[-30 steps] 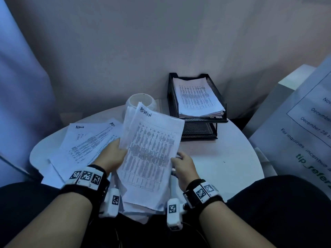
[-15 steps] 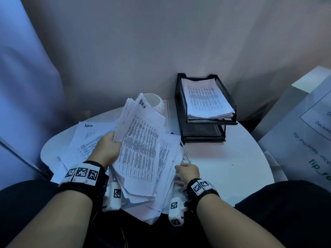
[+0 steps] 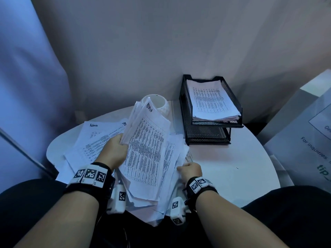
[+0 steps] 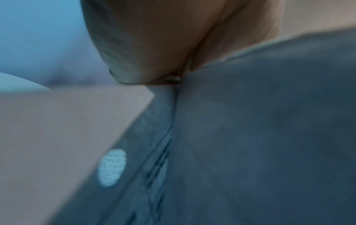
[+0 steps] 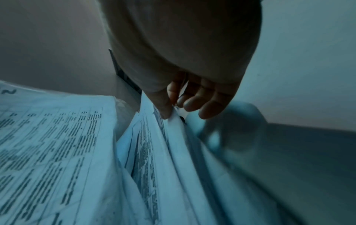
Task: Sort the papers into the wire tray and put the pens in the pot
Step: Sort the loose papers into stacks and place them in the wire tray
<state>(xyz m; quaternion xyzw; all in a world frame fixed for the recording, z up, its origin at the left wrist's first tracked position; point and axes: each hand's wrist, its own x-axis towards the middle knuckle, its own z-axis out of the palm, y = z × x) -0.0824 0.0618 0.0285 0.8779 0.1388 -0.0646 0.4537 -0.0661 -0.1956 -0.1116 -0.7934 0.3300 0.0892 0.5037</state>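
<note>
- The head view alone took in the whole layout: a round white surface point(image 3: 232, 161), a black wire tray point(image 3: 231, 99) at its far right edge against the wall with a pile of printed sheets in its upper tier, and a white pot point(image 3: 162, 104) just left of the tray, partly hidden behind raised paper.
- In that view the left hand point(image 3: 114, 151) gripped a sheaf of papers point(image 3: 145, 151) by its left edge, tilted up off the surface, the top sheet marked "ADMIN".
- More loose sheets point(image 3: 93, 140) lay flat to the left, one headed "Admin".
- The left wrist view was blurred; it showed only the heel of the hand pressed against paper, and how the fingers lay could not be told there.
- The right wrist view showed what the head view hid: the right hand point(image 5: 185, 97) had its thumb and curled fingers point(image 5: 210, 109) pinching the right edge of a lower stack of sheets point(image 5: 173, 152) lying under the sheaf.
- No pens could be made out in any view.
</note>
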